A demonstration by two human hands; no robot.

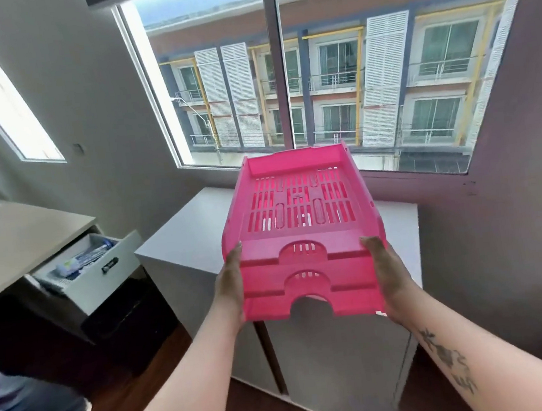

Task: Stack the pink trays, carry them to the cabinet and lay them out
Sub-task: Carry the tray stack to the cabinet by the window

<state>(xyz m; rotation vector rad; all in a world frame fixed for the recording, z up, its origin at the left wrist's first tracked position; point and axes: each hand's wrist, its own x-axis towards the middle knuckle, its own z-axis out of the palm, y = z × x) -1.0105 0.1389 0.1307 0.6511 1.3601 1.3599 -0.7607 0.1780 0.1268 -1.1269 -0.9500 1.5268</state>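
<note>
- Low white cabinet (182, 234) stands under a wide window (316, 76).
- Stacked pink trays (303, 235) held above it.
- Left hand (229, 286) and right hand (388, 270) clasp the stack's sides.

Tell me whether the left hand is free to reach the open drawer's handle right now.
Probably not as things stand: the left hand grips one side of the pink tray stack, with the right hand on the other. The drawer handle itself looks unobstructed.
</note>
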